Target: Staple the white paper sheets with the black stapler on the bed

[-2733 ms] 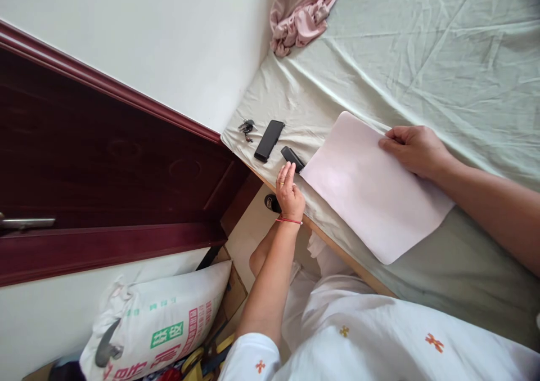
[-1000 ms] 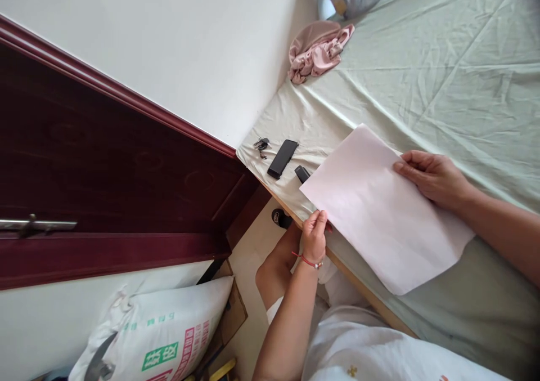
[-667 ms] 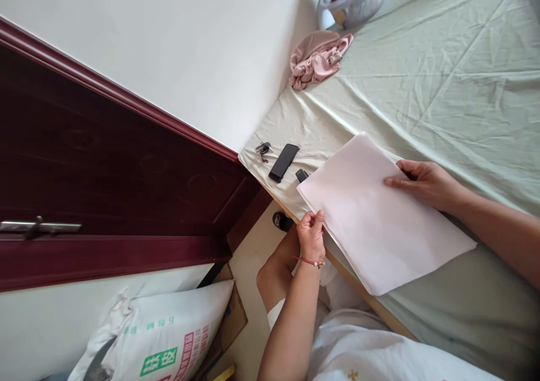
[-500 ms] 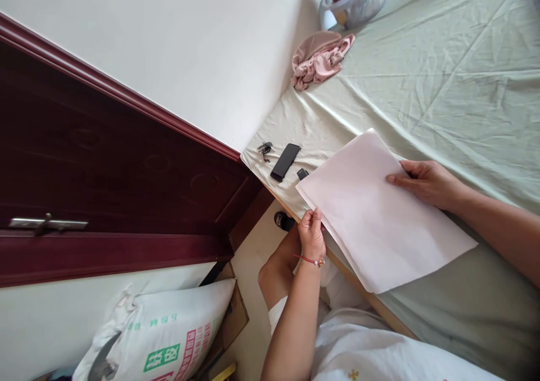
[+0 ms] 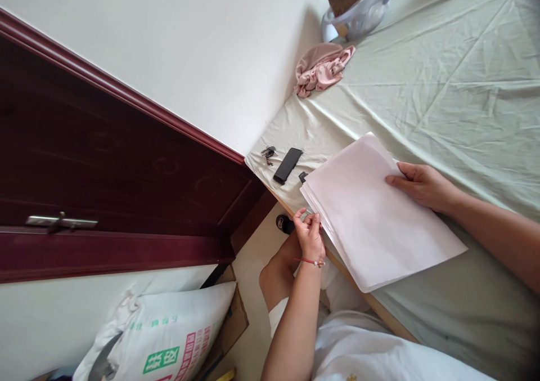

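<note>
A stack of white paper sheets (image 5: 375, 218) is held slanted over the edge of the bed-like surface. My right hand (image 5: 424, 187) grips its far right edge, thumb on top and the other fingers underneath. My left hand (image 5: 310, 234), with a red beaded bracelet (image 5: 313, 262) at the wrist, is beside the near left edge of the stack. Its fingers are bent and slightly apart, and no sheet shows between them. Along that edge the sheets are fanned a little. A small black object (image 5: 302, 176) peeks out behind the upper left corner.
A black phone (image 5: 287, 166) and keys (image 5: 268, 154) lie on the pale green sheet (image 5: 472, 105). Farther back are a crumpled pink cloth (image 5: 323, 68) and a clear plastic basin (image 5: 365, 12). A dark red door (image 5: 105, 161) and a printed white sack (image 5: 169, 325) are at left.
The left fingers have loosened from a pinch at the paper's edge and spread slightly. The sheets' left edges now show fanned apart. My right hand keeps its grip.
</note>
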`<state>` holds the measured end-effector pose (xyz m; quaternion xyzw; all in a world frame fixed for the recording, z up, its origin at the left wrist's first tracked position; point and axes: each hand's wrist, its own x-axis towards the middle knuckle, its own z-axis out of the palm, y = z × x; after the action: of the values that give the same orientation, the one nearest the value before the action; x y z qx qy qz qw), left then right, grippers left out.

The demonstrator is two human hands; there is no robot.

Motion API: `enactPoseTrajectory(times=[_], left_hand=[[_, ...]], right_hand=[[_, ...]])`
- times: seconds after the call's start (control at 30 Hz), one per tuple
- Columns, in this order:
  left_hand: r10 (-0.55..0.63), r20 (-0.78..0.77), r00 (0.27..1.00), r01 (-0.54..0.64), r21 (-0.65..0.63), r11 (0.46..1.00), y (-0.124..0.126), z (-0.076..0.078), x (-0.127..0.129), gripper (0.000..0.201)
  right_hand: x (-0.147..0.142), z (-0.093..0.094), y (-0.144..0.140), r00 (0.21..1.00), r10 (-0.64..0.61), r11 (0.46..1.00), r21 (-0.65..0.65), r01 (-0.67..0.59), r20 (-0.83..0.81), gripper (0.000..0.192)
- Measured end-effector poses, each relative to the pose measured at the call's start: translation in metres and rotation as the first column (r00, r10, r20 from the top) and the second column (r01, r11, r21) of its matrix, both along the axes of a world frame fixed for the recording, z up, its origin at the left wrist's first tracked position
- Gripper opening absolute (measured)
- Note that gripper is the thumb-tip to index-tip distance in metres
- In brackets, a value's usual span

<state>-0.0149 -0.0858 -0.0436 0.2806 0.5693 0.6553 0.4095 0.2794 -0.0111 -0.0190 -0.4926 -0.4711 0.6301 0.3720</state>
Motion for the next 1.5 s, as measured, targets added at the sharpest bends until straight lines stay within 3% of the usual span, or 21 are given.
enactPoseTrajectory(times=[0.27, 0.47, 0.57, 0.87, 1.03, 1.3, 1.4, 1.5], left_hand=[[-0.018, 0.005, 1.0, 0.018, -0.004, 1.0, 0.002, -0.004, -0.003, 0.052], [-0.105, 0.122, 0.987, 0.106, -0.005, 0.994, 0.001, 0.002, -0.003, 0.046], [-0.153, 0.049, 0.987, 0.154, -0.003, 0.988, 0.001, 0.004, -0.003, 0.042], [-0.001, -0.066, 0.998, -0.005, -0.077, 0.997, 0.005, -0.011, -0.005, 0.047], [0.021, -0.045, 0.999, -0.022, -0.023, 0.999, 0.005, -0.006, -0.004, 0.052], [0.062, -0.069, 0.996, -0.06, 0.026, 0.998, 0.001, -0.003, -0.003, 0.079], [0.093, -0.051, 0.994, -0.093, 0.002, 0.996, 0.001, -0.005, -0.006, 0.074], [0.053, 0.073, 0.996, -0.051, -0.032, 0.998, 0.002, -0.006, -0.009, 0.062]], right_hand=[[0.004, -0.002, 0.001, 0.998, 0.044, 0.997, -0.064, -0.047, -0.055, 0.041], [0.004, 0.001, 0.0, 0.997, 0.021, 0.996, -0.084, -0.027, -0.073, 0.038], [0.002, 0.005, -0.002, 0.998, 0.022, 0.997, -0.078, -0.025, -0.05, 0.035], [0.003, -0.004, 0.002, 0.997, 0.022, 0.999, -0.04, -0.019, 0.079, 0.043], [0.003, -0.008, 0.003, 0.999, 0.023, 0.999, -0.041, -0.021, 0.026, 0.042], [0.001, 0.0, 0.0, 1.0, 0.005, 0.998, -0.065, -0.005, 0.0, 0.035], [0.001, 0.001, 0.0, 1.0, -0.013, 0.998, -0.054, 0.013, 0.002, 0.032], [0.002, -0.002, 0.0, 1.0, -0.011, 1.0, -0.021, 0.011, -0.008, 0.034]])
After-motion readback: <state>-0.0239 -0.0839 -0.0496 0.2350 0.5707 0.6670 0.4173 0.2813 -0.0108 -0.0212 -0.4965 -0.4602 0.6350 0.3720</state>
